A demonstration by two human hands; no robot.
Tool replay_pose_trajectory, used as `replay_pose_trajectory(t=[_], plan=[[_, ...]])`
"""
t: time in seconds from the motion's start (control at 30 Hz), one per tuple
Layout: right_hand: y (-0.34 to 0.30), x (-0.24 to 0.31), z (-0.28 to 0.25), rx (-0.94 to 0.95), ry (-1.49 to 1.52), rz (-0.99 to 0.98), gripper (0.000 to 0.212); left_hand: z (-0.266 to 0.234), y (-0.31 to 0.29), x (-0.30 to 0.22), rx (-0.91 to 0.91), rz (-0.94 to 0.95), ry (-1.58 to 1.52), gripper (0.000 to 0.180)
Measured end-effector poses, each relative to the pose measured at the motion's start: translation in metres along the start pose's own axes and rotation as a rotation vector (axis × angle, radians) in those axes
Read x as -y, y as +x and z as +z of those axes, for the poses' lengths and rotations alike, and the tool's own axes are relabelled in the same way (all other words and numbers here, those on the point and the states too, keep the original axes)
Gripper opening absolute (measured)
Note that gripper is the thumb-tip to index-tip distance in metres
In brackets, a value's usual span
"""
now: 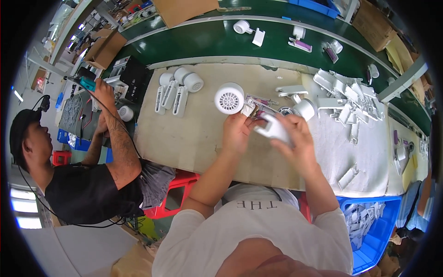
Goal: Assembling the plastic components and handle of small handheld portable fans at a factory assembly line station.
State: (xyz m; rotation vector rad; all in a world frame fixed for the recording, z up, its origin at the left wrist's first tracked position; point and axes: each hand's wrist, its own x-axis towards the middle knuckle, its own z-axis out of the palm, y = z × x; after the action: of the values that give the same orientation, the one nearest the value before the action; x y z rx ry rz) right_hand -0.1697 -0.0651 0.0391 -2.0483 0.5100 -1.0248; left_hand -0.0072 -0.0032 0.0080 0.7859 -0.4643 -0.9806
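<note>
one white casing (276, 129) was grasped above the table (184, 143) by fingers of the right hand (297, 138), the left hand's (236, 132) grip could not be told, three white handles (169, 96) were grouped leftward

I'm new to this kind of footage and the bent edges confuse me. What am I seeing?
No robot here: a wide fisheye camera on a person's head looks down, which bends straight edges. The bare hands in the middle are that person's. The right hand holds a white plastic piece, blurred; the left hand is close beside it, its grip hard to make out. On the worktable lie a round grilled white unit and, to the right, a heap of white casings. At far left, a co-worker holds a teal tool.
</note>
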Motion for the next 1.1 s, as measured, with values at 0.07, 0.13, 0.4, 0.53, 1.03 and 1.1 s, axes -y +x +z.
replay_pose_trajectory(t=[0.07,0.13,0.4,0.53,1.03,1.1], plan=[[0.006,0.011,0.014,0.059,-0.352,-0.284,0.055,-0.007,0.000,0.001,0.029,0.006,-0.132,0.028],[0.012,0.015,0.018,0.032,-0.388,-0.301,0.057,-0.004,-0.004,0.001,-0.025,0.054,-0.162,0.027],[0.026,0.012,0.024,-0.018,-0.450,-0.365,0.064,0.003,-0.015,0.004,-0.118,0.166,-0.219,0.026],[0.024,0.008,0.039,-0.094,-0.485,-0.389,0.063,0.010,-0.013,0.009,-0.205,0.327,-0.066,0.026],[0.034,0.016,0.019,0.033,0.284,0.152,0.028,0.028,-0.011,-0.026,0.037,0.434,-0.262,0.035],[0.042,0.015,0.014,0.040,0.151,-0.131,0.030,0.035,-0.011,-0.031,0.039,0.462,-0.288,0.034]])
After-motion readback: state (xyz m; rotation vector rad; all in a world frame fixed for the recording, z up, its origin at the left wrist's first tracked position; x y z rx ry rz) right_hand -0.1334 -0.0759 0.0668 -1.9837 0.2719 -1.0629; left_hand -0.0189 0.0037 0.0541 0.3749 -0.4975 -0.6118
